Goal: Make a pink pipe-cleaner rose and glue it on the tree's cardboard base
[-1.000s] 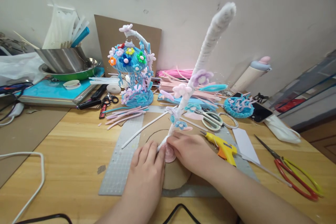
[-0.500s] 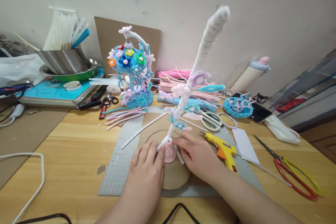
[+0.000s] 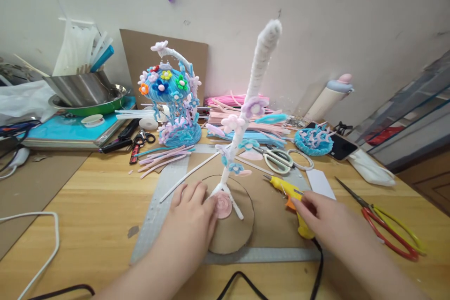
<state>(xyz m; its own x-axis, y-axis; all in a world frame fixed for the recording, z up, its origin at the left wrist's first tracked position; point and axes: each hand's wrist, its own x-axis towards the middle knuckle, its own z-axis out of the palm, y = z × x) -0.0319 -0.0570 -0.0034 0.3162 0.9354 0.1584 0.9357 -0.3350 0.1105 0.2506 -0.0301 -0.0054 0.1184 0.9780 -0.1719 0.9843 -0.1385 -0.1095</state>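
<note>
A tall white wrapped stem (image 3: pixel 256 72), trimmed with fuzzy pink, purple and blue flowers, stands on splayed legs over a round cardboard disc (image 3: pixel 232 239). A pink coiled disc (image 3: pixel 222 205) lies between its legs. My left hand (image 3: pixel 191 215) is at the base, its thumb beside the pink coil and its fingers around the left leg, whose end is hidden. To the right, my right hand (image 3: pixel 323 213) is closed at the back of a yellow hot glue gun (image 3: pixel 286 188), with thumb and fingers on its body. The gun lies on the cardboard sheet.
Red-and-yellow-handled scissors (image 3: pixel 390 232) lie at right, and white-handled scissors (image 3: pixel 279 159) behind the gun. A finished blue flowered lamp-like piece (image 3: pixel 168 86) stands at the back beside pipe cleaner bundles (image 3: pixel 232 117). A black cord (image 3: pixel 318 267) runs along the front.
My right hand has left the stem's base and moved right to the glue gun. My left hand stays at the left leg. The view has shifted slightly.
</note>
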